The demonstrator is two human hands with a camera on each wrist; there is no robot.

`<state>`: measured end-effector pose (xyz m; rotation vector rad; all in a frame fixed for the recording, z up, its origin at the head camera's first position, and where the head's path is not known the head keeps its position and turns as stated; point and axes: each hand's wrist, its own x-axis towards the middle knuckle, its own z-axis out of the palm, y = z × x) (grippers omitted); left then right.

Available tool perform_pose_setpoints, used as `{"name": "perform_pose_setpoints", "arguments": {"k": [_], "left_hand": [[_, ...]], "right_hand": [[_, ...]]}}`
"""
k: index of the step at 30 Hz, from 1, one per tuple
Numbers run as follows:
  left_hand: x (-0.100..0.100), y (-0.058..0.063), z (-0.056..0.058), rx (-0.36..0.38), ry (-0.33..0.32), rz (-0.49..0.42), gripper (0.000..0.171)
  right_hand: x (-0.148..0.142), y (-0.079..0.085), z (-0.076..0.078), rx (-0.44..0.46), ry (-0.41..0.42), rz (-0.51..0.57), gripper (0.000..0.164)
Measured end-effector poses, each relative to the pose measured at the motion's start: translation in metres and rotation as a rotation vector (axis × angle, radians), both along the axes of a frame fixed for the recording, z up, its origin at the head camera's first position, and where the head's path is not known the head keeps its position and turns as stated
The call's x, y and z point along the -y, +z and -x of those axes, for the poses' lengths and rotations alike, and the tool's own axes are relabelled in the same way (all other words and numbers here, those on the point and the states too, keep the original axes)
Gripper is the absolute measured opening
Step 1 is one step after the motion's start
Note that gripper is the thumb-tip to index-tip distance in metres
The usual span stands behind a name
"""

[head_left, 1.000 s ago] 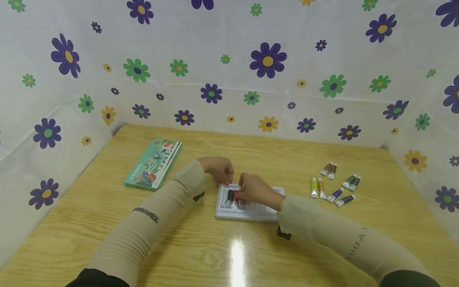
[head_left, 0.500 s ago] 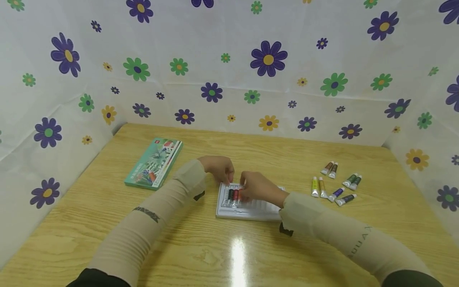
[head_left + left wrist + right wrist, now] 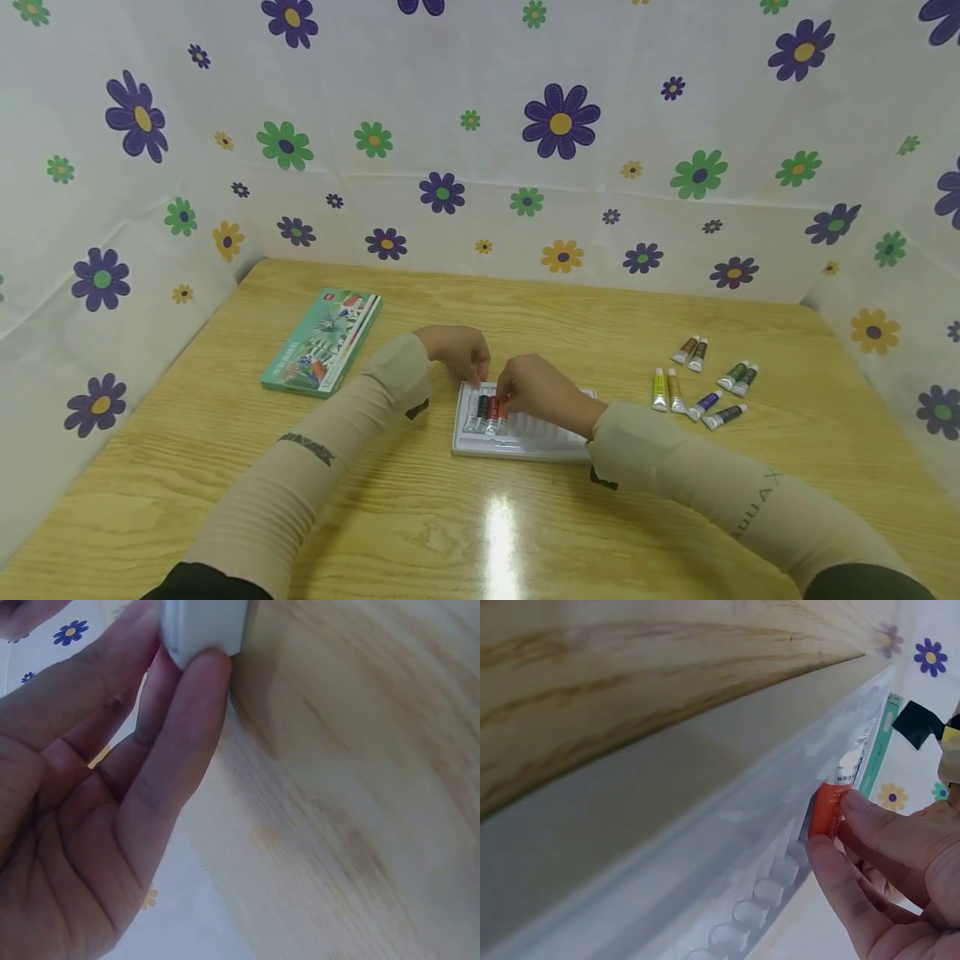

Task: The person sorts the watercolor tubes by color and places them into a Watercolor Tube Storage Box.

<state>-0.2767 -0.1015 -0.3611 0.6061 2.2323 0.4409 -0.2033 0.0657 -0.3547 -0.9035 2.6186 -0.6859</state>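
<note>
A white plastic tray with slots lies mid-table; a few paint tubes fill its left slots. My left hand is at the tray's far left corner, and in the left wrist view its thumb and finger pinch the white tray end. My right hand reaches over the tray from the right. In the right wrist view its thumb and fingertip hold the sides of an orange-red paint tube, which lies in a slot beside the other tubes. The slots to the right of it are bare.
Several loose paint tubes, among them a yellow one, a purple one and a brown one, lie on the table right of the tray. A teal paint box lies at the left. Flower-printed cloth hangs around the table.
My right hand has shifted slightly back and up over the tray, showing more of the orange-red tube in its slot. The left hand has stayed at the tray corner.
</note>
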Motion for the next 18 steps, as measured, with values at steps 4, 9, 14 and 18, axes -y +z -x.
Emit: {"name": "perform_pose_setpoints", "arguments": {"k": [4, 9, 14, 18], "left_hand": [[-0.0007, 0.0006, -0.0008, -0.001, -0.004, 0.006, 0.005], [-0.0007, 0.0009, -0.0013, 0.005, -0.004, 0.012, 0.005], [0.0002, 0.0018, -0.0008, 0.017, -0.006, -0.003, 0.004], [-0.0005, 0.0033, -0.0004, 0.013, -0.007, -0.001, 0.003]], "right_hand": [[0.0009, -0.0025, -0.0012, -0.03, -0.002, -0.007, 0.009], [0.001, -0.0071, -0.003, -0.031, -0.013, -0.008, 0.008], [0.0001, -0.0071, -0.0041, 0.006, -0.031, 0.018, 0.009], [-0.0029, -0.0052, -0.0034, 0.016, -0.024, 0.029, 0.011]]}}
